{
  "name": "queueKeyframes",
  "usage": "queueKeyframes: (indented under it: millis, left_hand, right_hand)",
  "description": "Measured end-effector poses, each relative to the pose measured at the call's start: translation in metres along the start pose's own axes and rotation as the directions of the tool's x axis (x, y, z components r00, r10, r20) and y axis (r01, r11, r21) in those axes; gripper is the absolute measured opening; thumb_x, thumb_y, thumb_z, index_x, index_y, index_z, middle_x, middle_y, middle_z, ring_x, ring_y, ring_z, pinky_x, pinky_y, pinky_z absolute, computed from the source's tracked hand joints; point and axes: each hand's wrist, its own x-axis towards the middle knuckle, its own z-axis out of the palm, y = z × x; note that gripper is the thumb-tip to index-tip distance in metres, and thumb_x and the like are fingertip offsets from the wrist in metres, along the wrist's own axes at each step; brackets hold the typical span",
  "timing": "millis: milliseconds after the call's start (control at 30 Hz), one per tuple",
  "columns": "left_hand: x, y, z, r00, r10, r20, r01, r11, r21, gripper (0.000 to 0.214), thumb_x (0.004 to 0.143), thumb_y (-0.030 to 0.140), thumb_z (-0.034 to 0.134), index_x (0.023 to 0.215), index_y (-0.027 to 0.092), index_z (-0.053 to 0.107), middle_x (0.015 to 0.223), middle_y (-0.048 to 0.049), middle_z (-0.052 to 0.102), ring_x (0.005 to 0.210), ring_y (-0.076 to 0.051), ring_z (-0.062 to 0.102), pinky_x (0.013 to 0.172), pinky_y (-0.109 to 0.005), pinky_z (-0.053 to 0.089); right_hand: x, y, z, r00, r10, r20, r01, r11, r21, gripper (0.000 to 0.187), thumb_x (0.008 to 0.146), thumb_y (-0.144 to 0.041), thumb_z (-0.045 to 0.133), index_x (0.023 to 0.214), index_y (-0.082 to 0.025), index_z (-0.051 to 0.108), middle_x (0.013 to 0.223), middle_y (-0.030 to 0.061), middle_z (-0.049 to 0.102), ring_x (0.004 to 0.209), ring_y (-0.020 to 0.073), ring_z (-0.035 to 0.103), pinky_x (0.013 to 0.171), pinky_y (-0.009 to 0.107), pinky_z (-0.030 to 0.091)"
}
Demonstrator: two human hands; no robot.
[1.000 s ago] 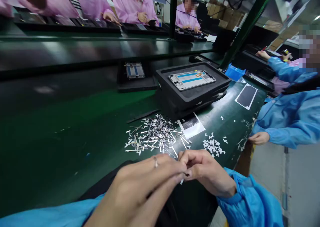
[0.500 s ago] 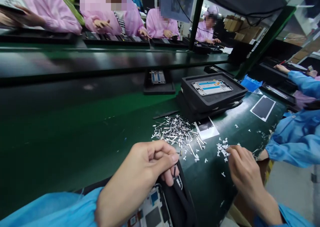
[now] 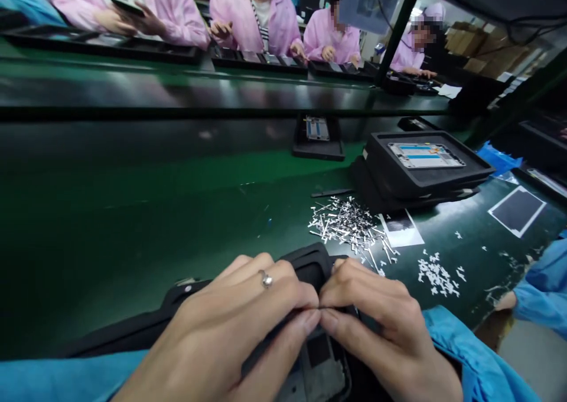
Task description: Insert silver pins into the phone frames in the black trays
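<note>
My left hand [image 3: 239, 325], with a ring on one finger, and my right hand [image 3: 376, 325] meet fingertip to fingertip over a black foam tray [image 3: 305, 260] at the table's near edge. Both hands are pinched closed on a thin dark strip [image 3: 310, 312] stretched between them. Under the fingers lies a device frame [image 3: 319, 372] in the tray, mostly hidden. A heap of small white strips [image 3: 345, 222] lies just beyond the tray, and a smaller scatter of white bits [image 3: 436, 272] sits to its right.
A stack of black trays [image 3: 425, 175] with a device frame on top stands at the right. Another tray [image 3: 318, 139] sits on the belt behind. A white card [image 3: 401, 228] and a dark sheet [image 3: 516, 210] lie on the green table. Pink-coated people work opposite; a blue sleeve [image 3: 543, 290] is at right.
My right hand left the scatter of white bits and came back to my left hand. Both now pinch a thin strip over the tray. The view has swung left.
</note>
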Motion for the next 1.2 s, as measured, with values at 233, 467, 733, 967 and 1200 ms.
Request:
queueKeyframes:
  millis: [233, 467, 733, 967, 1200]
  left_hand:
    - [-0.019, -0.008, 0.013, 0.984, -0.146, 0.101, 0.144, 0.989, 0.021, 0.015, 0.083, 0.015, 0.040, 0.074, 0.022, 0.050, 0.065, 0.0052, 0.057, 0.058, -0.009, 0.053, 0.057, -0.021, 0.042]
    - [-0.024, -0.015, 0.025, 0.952, -0.190, 0.242, 0.174, 0.981, 0.087, 0.012, 0.079, 0.018, 0.044, 0.071, 0.020, 0.052, 0.071, 0.0011, 0.056, 0.064, -0.014, 0.050, 0.063, -0.028, 0.039]
    - [-0.021, -0.012, 0.033, 0.973, -0.163, 0.166, 0.138, 0.979, 0.151, 0.026, 0.082, 0.015, 0.032, 0.064, 0.018, 0.051, 0.063, 0.0003, 0.053, 0.058, -0.014, 0.046, 0.059, -0.030, 0.034]
    - [-0.017, -0.013, 0.029, 0.974, -0.101, 0.203, 0.060, 0.978, 0.200, 0.029, 0.080, 0.014, 0.032, 0.058, 0.017, 0.050, 0.055, -0.0003, 0.051, 0.050, -0.014, 0.046, 0.049, -0.028, 0.034]
    - [-0.028, -0.020, 0.030, 0.958, -0.130, 0.256, 0.093, 0.984, 0.149, 0.011, 0.079, 0.018, 0.043, 0.071, 0.019, 0.050, 0.068, 0.0009, 0.055, 0.061, -0.014, 0.050, 0.062, -0.030, 0.039]
  right_hand:
    - [-0.019, 0.013, 0.007, 0.982, -0.186, -0.030, 0.118, 0.733, -0.670, 0.018, 0.084, -0.008, 0.043, 0.094, -0.006, 0.056, 0.087, 0.0112, 0.059, 0.084, 0.0223, 0.051, 0.084, 0.043, 0.039]
    - [-0.039, 0.025, 0.003, 0.978, -0.204, 0.035, 0.147, 0.565, -0.812, 0.017, 0.083, -0.013, 0.044, 0.089, -0.012, 0.060, 0.084, 0.0057, 0.063, 0.077, 0.0196, 0.057, 0.081, 0.039, 0.042]
    - [-0.045, 0.033, 0.029, 0.953, -0.302, 0.021, 0.183, 0.519, -0.835, 0.023, 0.086, -0.011, 0.039, 0.076, -0.019, 0.060, 0.080, -0.0017, 0.066, 0.072, 0.0140, 0.059, 0.082, 0.031, 0.042]
    - [-0.040, 0.038, 0.043, 0.901, -0.428, -0.068, 0.171, 0.495, -0.852, 0.037, 0.087, -0.009, 0.034, 0.058, -0.021, 0.053, 0.072, -0.0062, 0.066, 0.061, 0.0109, 0.056, 0.074, 0.028, 0.041]
    - [-0.037, 0.036, 0.039, 0.905, -0.426, -0.012, 0.205, 0.460, -0.864, 0.045, 0.091, -0.008, 0.027, 0.057, -0.022, 0.055, 0.073, -0.0085, 0.066, 0.060, 0.0100, 0.054, 0.069, 0.027, 0.040]
